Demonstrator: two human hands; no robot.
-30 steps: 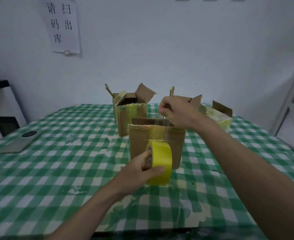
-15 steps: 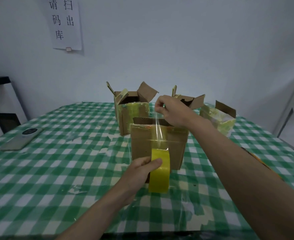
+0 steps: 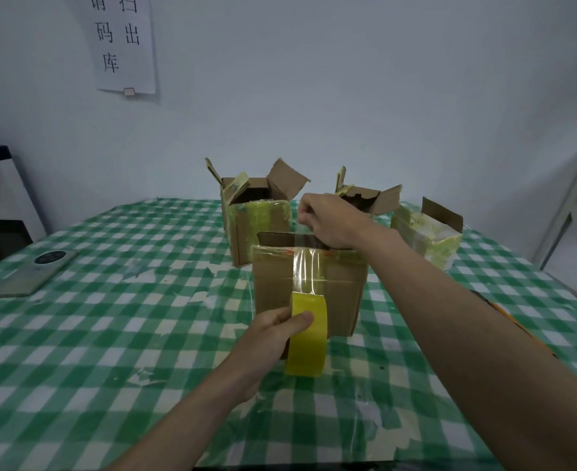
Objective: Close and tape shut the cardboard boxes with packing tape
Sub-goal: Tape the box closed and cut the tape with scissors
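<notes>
Taping: a clear strip of packing tape (image 3: 306, 266) runs taut from the yellow roll up the near face of the front cardboard box (image 3: 273, 283) to its top edge.
Left hand (image 3: 273, 338): curled round the tape roll (image 3: 307, 334) — thumb across its outer yellow face, fingers behind it — holding it on edge, low in front of the box and just above the tablecloth.
Right hand (image 3: 328, 219): reaching over the box top, fingers bunched and pinching the free end of the strip above the box's far side.
Front box: upright near the middle of the table; a rear flap stands a little above the top edge, and yellowish tape bands its upper rim.
Back-left box (image 3: 256, 226): behind the front one and slightly left, flaps open and splayed, its side wrapped in yellow-green tape.
Middle rear box (image 3: 368, 198): mostly hidden behind the right hand; only open, ragged flaps show.
Right rear box (image 3: 426, 236): stands apart to the right, one flap raised, its body covered in pale yellow tape.
Table: covered by a green-and-white checked cloth (image 3: 110, 334) under a glossy clear sheet, with scraps of old tape stuck on it.
Phone (image 3: 34, 273): lies flat, camera side up, at the left edge — well apart from the boxes.
Wall: a white paper notice (image 3: 122, 42) with black Chinese characters hangs at upper left.
</notes>
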